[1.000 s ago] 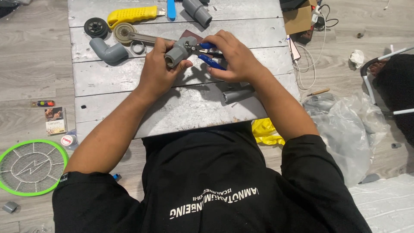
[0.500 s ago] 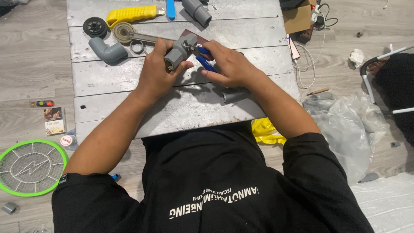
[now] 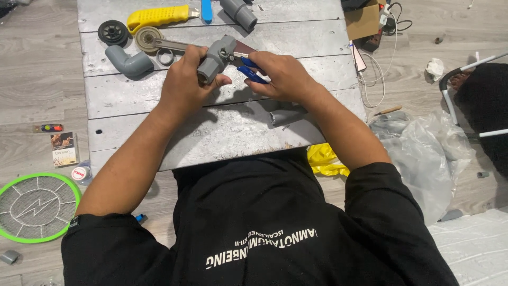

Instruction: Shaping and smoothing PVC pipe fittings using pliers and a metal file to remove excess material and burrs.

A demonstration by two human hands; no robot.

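The left hand (image 3: pixel 185 87) is wrapped around a short grey plastic pipe fitting (image 3: pixel 214 58), fingers curled over its body and the thumb pressed under its near end, which keeps the fitting raised just above the weathered grey plank tabletop (image 3: pixel 211 132) and steady against any twisting load. The right hand (image 3: pixel 283 79) is closed on the blue-handled pliers (image 3: pixel 248 66); both handles are squeezed toward each other in the palm, and the metal nose meets the top of the fitting, where it appears to bite on a small metal part, although the contact point is too small to confirm. The two hands sit close together over the middle planks, so the fitting and the tool brace each other. A second grey pipe stub (image 3: pixel 286 115) lies on the tabletop just beneath the right wrist. Further out on the planks lie a grey plastic elbow joint (image 3: pixel 127 61), a black wheel-shaped disc (image 3: pixel 112 32), a yellow-handled utility knife (image 3: pixel 157 16) and another grey pipe coupling (image 3: pixel 239 13), all well apart from the hands. On the floor to the left rests a green-rimmed round racket (image 3: pixel 37 206).
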